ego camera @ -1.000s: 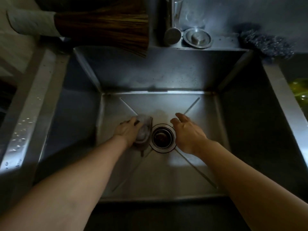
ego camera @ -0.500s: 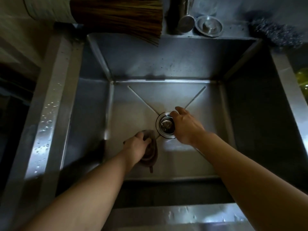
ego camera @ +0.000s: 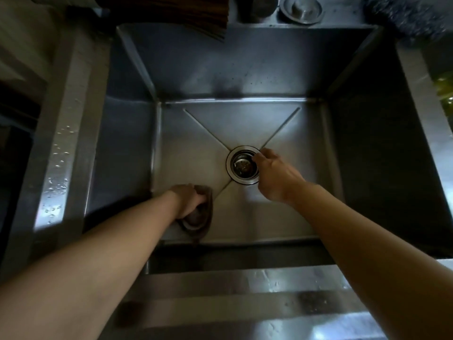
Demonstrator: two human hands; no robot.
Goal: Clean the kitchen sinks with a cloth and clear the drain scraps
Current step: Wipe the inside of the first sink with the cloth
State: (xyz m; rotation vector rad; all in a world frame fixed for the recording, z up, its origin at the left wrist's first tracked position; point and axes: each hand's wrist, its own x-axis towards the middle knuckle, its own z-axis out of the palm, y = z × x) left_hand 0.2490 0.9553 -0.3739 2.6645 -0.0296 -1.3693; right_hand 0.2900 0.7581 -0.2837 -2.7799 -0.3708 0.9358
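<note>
A deep stainless steel sink [ego camera: 245, 77] fills the view. Its round drain [ego camera: 241, 165] lies right of centre in the floor, with a metal strainer basket holding dark scraps. My left hand [ego camera: 188, 200] presses a dark brownish cloth [ego camera: 198, 219] onto the sink floor near the front left corner. My right hand [ego camera: 277, 175] reaches down at the drain's right rim, fingertips pinched at the strainer's edge; whether they grip it is unclear.
A brown bristle brush [ego camera: 171, 13] lies on the back ledge at left. A metal drain stopper [ego camera: 301, 7] sits beside the tap base, and a steel wool scourer [ego camera: 411, 15] lies at the back right. Wet steel rims run along the left [ego camera: 58, 173] and front.
My left hand slid the cloth from beside the drain toward the front left of the sink floor. My right hand moved onto the drain's right rim. The view tilted further down.
</note>
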